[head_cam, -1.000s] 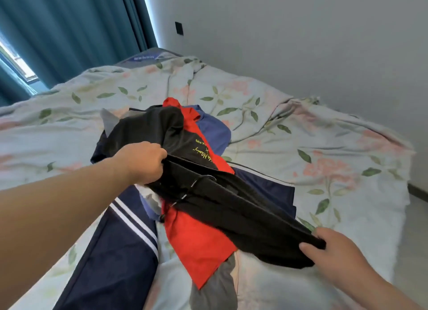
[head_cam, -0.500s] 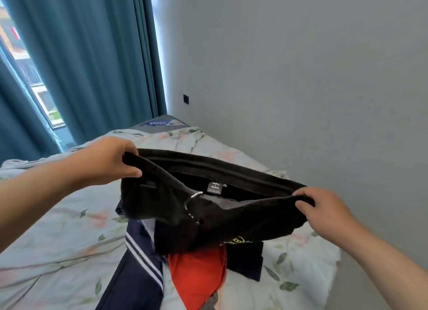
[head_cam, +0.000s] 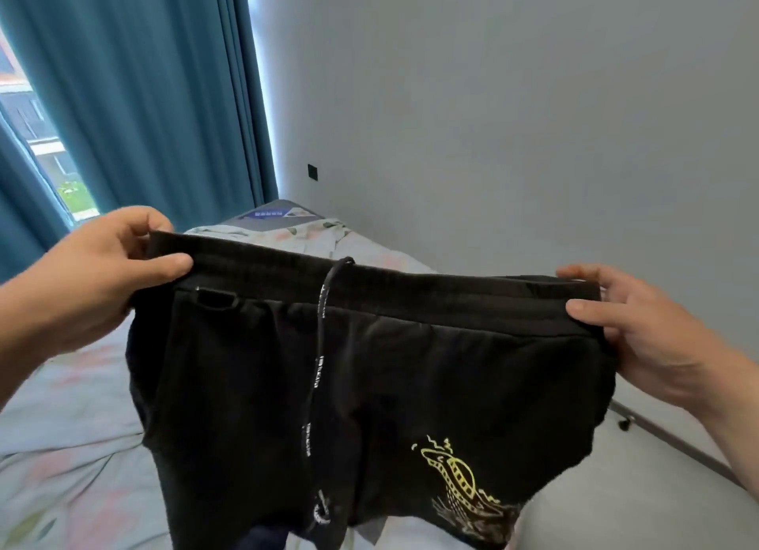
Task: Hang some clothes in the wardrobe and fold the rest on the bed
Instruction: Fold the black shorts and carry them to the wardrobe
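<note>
Teal curtains point(head_cam: 135, 98) w/ daylit window point(head_cam: 45, 139) (left), pale grey wall point(head_cam: 513, 118), black wall socket point(head_cam: 313, 172)

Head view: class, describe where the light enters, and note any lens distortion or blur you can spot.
Head view: daylight enters through the window on the left, glowing along the curtain edge; the wide-angle lens leans the wall and curtain inward; the black shorts and both hands look fairly sharp, the bedsheet softer.

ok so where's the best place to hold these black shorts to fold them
Hold the shorts by the waistband ends, coming in from each side, as the left hand and right hand do: that thick band is stretched flat and the legs hang straight.
</note>
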